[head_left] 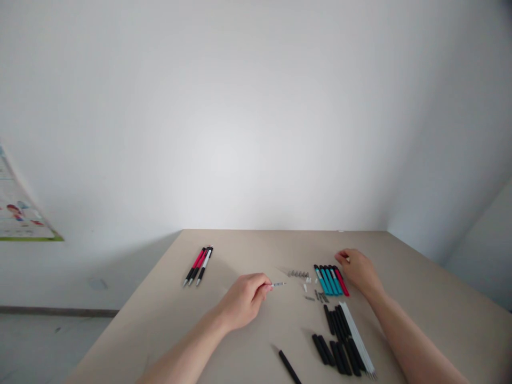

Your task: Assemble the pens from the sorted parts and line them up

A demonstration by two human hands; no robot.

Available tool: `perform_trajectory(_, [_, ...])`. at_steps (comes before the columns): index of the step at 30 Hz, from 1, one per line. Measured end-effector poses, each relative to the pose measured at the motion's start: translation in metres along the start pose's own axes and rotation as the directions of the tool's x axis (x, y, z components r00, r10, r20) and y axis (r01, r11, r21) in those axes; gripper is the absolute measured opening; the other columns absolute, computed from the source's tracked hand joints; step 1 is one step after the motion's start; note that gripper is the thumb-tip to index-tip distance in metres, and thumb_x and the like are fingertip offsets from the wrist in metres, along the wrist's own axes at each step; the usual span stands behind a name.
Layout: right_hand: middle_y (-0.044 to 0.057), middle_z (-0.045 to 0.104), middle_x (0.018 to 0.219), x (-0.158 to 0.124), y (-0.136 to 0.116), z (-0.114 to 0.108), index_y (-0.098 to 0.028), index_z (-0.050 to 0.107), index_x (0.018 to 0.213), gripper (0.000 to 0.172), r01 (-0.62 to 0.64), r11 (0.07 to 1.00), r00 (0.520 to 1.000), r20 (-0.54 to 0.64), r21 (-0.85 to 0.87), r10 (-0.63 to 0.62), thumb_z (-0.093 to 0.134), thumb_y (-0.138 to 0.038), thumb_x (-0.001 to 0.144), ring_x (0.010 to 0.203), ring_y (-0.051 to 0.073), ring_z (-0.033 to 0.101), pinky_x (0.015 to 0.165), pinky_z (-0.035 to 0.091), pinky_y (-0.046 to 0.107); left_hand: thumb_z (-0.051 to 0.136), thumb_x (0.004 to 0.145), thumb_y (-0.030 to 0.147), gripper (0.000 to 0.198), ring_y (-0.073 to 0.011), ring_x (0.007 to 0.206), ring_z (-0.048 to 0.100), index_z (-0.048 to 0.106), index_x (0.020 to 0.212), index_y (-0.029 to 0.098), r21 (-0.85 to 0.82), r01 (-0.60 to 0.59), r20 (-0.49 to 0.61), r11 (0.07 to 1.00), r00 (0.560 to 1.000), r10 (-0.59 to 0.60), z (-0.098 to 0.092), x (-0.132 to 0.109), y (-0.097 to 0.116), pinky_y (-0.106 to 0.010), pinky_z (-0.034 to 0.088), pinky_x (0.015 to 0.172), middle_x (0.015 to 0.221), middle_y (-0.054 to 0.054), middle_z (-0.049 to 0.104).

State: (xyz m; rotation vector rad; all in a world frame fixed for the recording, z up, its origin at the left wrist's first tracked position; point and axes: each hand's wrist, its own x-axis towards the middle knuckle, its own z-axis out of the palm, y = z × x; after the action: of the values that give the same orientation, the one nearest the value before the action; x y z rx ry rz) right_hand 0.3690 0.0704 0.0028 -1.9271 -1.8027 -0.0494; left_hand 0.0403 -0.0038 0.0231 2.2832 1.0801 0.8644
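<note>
My left hand [245,298] is closed in a pinch on a small clear and silver pen tip piece [279,284], held just above the beige table [168,309]. My right hand [359,271] rests at the far end of a row of teal and red pen barrels [330,279], fingers curled, pinching something small I cannot make out. A row of small metal springs or tips [298,274] lies between the hands. Black grip sleeves [338,341] and thin white refills [358,338] lie nearer me.
Three finished pens [199,265], red, black and white, lie at the table's far left. A lone black barrel [288,366] lies near the front edge. A plain white wall stands behind the table; a poster [18,208] hangs low on the left.
</note>
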Motion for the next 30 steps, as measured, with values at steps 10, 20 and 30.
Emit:
perform_trajectory(10, [0.002, 0.063, 0.077, -0.045, -0.075, -0.028, -0.020, 0.068, 0.071, 0.013, 0.410, 0.853, 0.781, 0.360, 0.323, -0.511, 0.058, -0.014, 0.078, 0.072, 0.016, 0.059, 0.068, 0.041, 0.026, 0.040, 0.094, 0.022, 0.024, -0.0121, 0.065, 0.052, 0.059, 0.080, 0.017, 0.028, 0.022, 0.025, 0.999, 0.999, -0.023, -0.001, 0.001, 0.002, -0.021, 0.038, 0.062, 0.070, 0.000, 0.060])
perform_trajectory(20, [-0.001, 0.062, 0.058, -0.096, -0.130, -0.047, -0.020, 0.063, 0.060, 0.030, 0.569, 0.758, 0.557, 0.528, 0.319, -0.640, 0.077, -0.047, 0.059, 0.058, 0.015, 0.055, 0.054, 0.032, 0.024, 0.041, 0.093, 0.020, 0.021, -0.0128, 0.066, 0.052, 0.056, 0.078, 0.019, 0.083, 0.023, -0.016, 0.996, 1.000, -0.022, 0.000, 0.001, -0.004, -0.021, 0.036, 0.063, 0.070, 0.001, 0.059])
perform_trajectory(30, [0.000, 0.070, 0.071, -0.080, -0.121, -0.038, -0.020, 0.067, 0.079, 0.014, 0.501, 0.807, 0.737, 0.335, 0.314, -0.588, 0.053, -0.020, 0.081, 0.064, 0.015, 0.062, 0.061, 0.038, 0.023, 0.041, 0.092, 0.020, 0.022, -0.0142, 0.067, 0.053, 0.057, 0.078, 0.018, 0.094, 0.054, -0.041, 0.994, 0.998, -0.051, -0.001, 0.003, -0.008, -0.022, 0.037, 0.063, 0.072, -0.001, 0.060])
